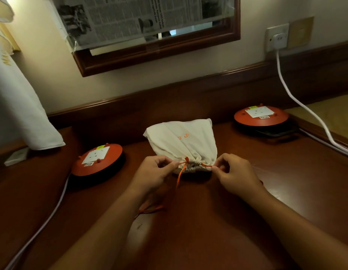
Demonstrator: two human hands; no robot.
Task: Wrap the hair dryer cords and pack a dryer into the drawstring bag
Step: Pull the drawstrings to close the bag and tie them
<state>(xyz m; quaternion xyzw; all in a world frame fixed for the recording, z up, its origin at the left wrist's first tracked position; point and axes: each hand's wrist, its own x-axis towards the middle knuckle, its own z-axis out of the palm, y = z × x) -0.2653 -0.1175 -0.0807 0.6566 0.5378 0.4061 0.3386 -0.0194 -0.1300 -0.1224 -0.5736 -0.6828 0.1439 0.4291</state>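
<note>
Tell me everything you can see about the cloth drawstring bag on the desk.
The drawstring bag is cream cloth with small orange lettering, bulging as if filled, lying on the brown wooden desk with its mouth gathered shut towards the person. The left hand and right hand each pinch its orange cord.

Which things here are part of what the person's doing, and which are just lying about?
In use: cream drawstring bag, orange drawstring pinched by left hand and right hand.
Lying about: left orange reel, right orange reel, white cable, white cloth, newspaper-covered mirror.
</note>
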